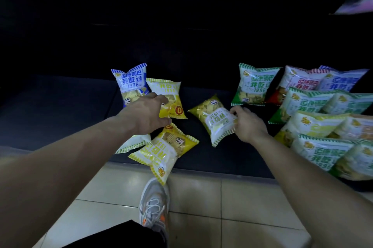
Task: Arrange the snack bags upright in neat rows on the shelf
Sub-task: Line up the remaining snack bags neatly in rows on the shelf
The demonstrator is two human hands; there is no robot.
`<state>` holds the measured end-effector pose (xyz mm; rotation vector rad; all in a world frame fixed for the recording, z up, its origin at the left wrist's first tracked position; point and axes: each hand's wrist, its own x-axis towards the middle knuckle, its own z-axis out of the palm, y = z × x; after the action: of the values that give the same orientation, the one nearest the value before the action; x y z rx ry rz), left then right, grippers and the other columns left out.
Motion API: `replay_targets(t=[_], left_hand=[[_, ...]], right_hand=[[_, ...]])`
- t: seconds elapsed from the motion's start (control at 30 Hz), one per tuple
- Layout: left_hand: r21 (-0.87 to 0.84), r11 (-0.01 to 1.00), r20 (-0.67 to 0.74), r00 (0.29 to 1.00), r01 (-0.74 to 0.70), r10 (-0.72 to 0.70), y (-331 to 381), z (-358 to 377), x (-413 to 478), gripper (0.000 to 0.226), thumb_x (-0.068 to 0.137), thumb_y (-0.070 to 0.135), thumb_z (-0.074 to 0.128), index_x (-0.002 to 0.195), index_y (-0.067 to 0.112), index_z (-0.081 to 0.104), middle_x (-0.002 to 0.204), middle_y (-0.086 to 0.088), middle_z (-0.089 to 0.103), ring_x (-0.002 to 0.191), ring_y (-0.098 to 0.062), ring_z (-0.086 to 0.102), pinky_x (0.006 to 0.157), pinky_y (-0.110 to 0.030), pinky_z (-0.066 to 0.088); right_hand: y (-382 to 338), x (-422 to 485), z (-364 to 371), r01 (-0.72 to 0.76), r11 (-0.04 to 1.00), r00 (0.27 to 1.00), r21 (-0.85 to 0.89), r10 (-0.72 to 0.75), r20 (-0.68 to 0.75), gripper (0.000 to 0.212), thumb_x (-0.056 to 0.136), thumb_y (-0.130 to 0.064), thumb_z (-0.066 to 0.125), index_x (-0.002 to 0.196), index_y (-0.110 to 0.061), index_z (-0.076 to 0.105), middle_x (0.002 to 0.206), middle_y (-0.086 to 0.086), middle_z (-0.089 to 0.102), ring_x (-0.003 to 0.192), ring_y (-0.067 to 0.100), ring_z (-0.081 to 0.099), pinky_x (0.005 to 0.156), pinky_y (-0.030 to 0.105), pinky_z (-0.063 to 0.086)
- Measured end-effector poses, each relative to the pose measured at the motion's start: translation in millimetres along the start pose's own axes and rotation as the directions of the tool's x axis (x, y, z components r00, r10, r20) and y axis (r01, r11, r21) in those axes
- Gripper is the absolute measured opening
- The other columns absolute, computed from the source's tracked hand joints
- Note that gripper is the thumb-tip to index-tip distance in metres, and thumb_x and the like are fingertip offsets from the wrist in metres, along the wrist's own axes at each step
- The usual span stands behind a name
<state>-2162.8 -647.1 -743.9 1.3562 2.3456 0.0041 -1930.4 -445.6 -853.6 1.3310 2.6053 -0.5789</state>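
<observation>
My right hand (249,124) pinches the edge of an olive-yellow snack bag (214,119) lying flat and inverted mid-shelf (60,106), my left hand (150,113) spreads over the yellow bags (171,98); they look light, crinkly, slippery, so I'd grip the seams.

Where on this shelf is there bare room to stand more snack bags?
The dark shelf is bare left of the blue bag, and behind the loose yellow bags up to the green bag. The right end is crowded with rows.
</observation>
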Motion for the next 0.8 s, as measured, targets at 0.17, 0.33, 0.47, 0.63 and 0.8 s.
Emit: replay_targets(t=[0.17,0.33,0.47,0.63,0.8], left_hand=[[0.016,0.999,0.008,1.0,-0.029,0.029,13.2,3.1,3.7,0.069,0.086,0.052,0.063,0.144,0.028,0.036,0.141,0.0,0.041,0.118,-0.025,0.051,0.092,-0.045,0.048],[0.022,0.998,0.024,0.998,-0.054,0.054,21.5,10.5,10.0,0.069,0.086,0.053,0.063,0.144,0.028,0.036,0.146,0.001,0.038,0.123,-0.026,0.049,0.095,-0.04,0.045],[0.025,0.997,0.035,0.997,-0.071,0.07,24.4,15.9,14.8,0.068,0.087,0.054,0.061,0.145,0.028,0.036,0.151,-0.001,0.033,0.126,-0.028,0.047,0.095,-0.038,0.041],[0.006,0.997,0.032,0.997,-0.076,0.075,25.9,17.5,16.3,0.067,0.087,0.054,0.06,0.144,0.027,0.038,0.147,0.001,0.036,0.126,-0.026,0.047,0.096,-0.041,0.044],[-0.007,0.998,0.03,0.997,-0.066,0.066,23.2,19.3,18.9,0.066,0.087,0.055,0.06,0.143,0.029,0.037,0.148,0.001,0.036,0.127,-0.026,0.046,0.097,-0.044,0.045]], right_hand=[[-0.5,-17.8,12.2,-0.223,0.975,0.968,0.015,0.223,-0.115,0.054,0.091,-0.053,0.05,0.129,-0.015,0.043,0.128,0.015,0.05,0.111,0.038,0.052,0.077,0.042,0.044],[-27.7,-13.2,29.1,-0.282,0.94,0.945,0.192,0.307,-0.112,0.081,0.083,-0.08,0.035,0.127,-0.012,0.041,0.121,0.017,0.06,0.103,0.038,0.06,0.068,0.038,0.038],[-39.1,2.4,35.5,-0.289,0.927,0.945,0.24,0.316,-0.085,0.1,0.077,-0.086,0.041,0.142,-0.011,0.031,0.135,0.02,0.051,0.115,0.038,0.056,0.074,0.04,0.04],[-43.3,30.8,32.8,-0.321,0.911,0.939,0.259,0.341,-0.034,0.113,0.074,-0.087,0.044,0.154,-0.015,0.01,0.147,0.02,0.038,0.124,0.04,0.046,0.085,0.045,0.042],[-23.6,43.8,31.8,-0.132,0.936,0.989,0.326,0.149,-0.026,0.115,0.077,-0.046,0.079,0.156,-0.026,-0.003,0.151,0.012,0.033,0.13,0.037,0.041,0.097,0.047,0.042]])
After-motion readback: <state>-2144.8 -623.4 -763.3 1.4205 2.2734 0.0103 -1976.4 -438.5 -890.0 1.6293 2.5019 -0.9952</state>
